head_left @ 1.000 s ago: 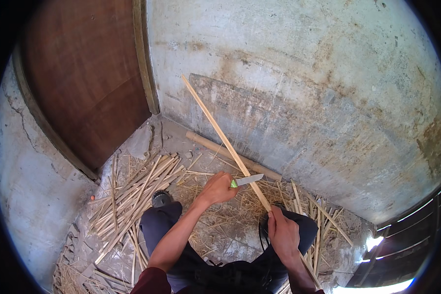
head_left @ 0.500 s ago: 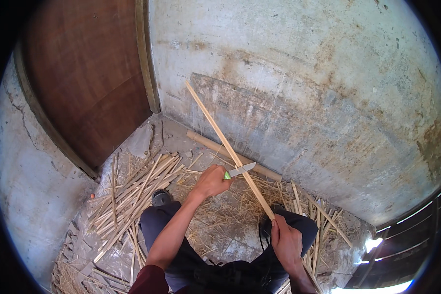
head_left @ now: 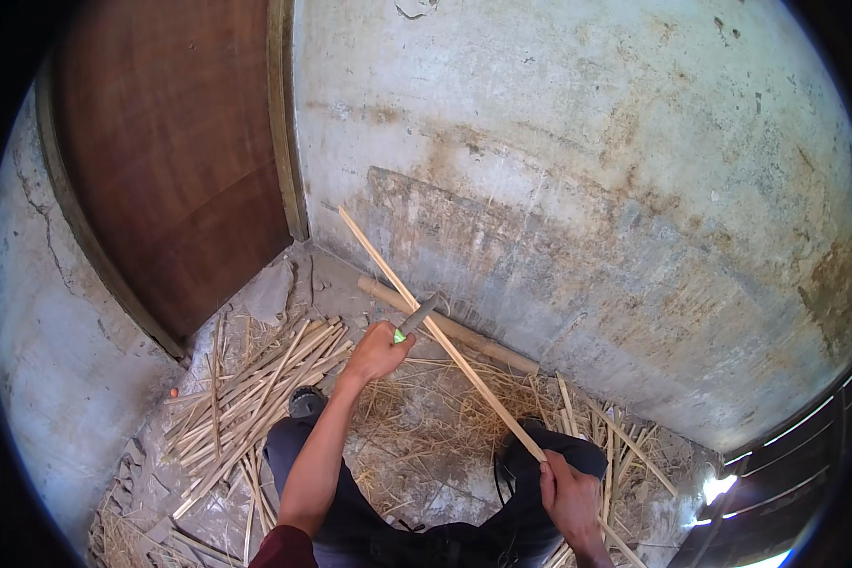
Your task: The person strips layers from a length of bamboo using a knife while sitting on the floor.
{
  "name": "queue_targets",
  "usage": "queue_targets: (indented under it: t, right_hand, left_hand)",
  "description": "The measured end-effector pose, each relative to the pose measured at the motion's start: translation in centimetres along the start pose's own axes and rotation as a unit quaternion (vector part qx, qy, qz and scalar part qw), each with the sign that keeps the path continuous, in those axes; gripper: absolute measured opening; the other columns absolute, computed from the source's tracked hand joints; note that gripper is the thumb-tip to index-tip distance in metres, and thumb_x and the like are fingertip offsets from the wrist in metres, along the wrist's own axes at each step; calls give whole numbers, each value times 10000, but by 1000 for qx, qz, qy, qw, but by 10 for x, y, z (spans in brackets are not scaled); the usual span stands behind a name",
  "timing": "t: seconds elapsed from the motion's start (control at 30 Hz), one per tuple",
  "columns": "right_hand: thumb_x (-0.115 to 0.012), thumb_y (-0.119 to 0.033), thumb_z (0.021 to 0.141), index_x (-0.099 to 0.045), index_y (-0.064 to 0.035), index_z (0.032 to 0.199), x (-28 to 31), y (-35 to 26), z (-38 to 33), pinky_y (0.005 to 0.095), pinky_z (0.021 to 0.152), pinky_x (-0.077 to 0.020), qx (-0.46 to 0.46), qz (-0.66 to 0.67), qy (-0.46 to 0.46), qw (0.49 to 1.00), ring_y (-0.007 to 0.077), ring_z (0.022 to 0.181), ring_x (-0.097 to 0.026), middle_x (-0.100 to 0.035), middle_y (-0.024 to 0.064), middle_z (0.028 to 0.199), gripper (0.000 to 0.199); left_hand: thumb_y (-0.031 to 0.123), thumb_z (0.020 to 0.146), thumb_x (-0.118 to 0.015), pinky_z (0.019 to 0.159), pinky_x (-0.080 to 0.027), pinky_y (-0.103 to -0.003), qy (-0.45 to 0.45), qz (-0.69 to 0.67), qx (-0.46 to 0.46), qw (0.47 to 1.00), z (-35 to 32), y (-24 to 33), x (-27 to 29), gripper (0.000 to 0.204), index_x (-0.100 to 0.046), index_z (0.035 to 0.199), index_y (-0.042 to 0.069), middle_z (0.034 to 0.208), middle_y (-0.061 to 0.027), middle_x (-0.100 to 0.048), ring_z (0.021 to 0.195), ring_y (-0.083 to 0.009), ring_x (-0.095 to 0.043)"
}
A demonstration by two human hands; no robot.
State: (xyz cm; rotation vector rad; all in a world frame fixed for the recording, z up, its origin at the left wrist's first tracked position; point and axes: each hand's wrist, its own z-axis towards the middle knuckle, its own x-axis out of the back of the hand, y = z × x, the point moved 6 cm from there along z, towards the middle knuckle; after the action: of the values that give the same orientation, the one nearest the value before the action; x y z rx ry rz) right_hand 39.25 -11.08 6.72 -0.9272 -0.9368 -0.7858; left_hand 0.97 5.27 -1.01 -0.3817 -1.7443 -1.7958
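Stained wall [head_left: 596,208]; straw-strewn floor [head_left: 437,496].
I log remotely: left hand [head_left: 377,354], fingers closed round a green-handled knife [head_left: 400,336], blade [head_left: 422,312] across the pale strip [head_left: 470,375]; right hand [head_left: 572,494], fingers gripping its lower end near one knee [head_left: 585,452].

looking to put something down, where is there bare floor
Mostly bare floor lies between the trouser legs, nearer than the shavings. Crowded: stick pile left, loose sticks right; ahead, the left hand's knife crosses the strip.
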Motion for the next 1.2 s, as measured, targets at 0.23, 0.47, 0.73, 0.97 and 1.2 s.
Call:
queue_targets:
  t: [0.23,0.47,0.73,0.97,1.2]
  right_hand:
    - [-653,-181,1043,-700,-99,1201,3,8,11,468,610,-582,-11,25,23,999,369,670,-729,-759,146,846,184]
    - [-639,-155,1050,-692,-70,1183,-11,20,35,455,590,-516,-54,78,-18,995,377,647,-699,-707,163,748,166]
    - [-542,-146,1127,-677,-3,1212,-74,65,57,303,502,-402,-134,400,-112,900,101,512,-511,-594,28,647,214]
    - [-514,-169,1152,-647,14,1278,-72,52,68,238,471,-358,-159,498,-213,826,49,497,-449,-590,32,683,259]
    - [-536,-176,1150,-672,18,1242,-50,68,53,243,475,-341,-164,488,-280,810,50,501,-453,-591,32,681,255]
  left_hand:
    - [332,986,-713,713,-529,-528,-84,-14,18,996,-11,23,-14,497,-666,749,-102,739,-306,-677,710,-405,-723]
    - [373,1059,-680,598,-437,-392,-173,-177,-28,969,-24,36,-34,490,-604,728,19,678,-66,-576,629,-152,-545]
    - [333,1107,-633,621,-373,-280,-154,-415,64,894,-14,10,-37,321,-541,904,103,761,60,-464,664,-79,-440]
    - [320,1098,-655,621,-389,-273,-78,-415,40,906,-13,15,-23,257,-597,995,91,753,68,-480,667,-69,-458]
    - [351,1067,-717,544,-364,-248,224,-396,2,891,-1,-15,53,371,-674,1237,23,767,69,-543,633,-42,-479]
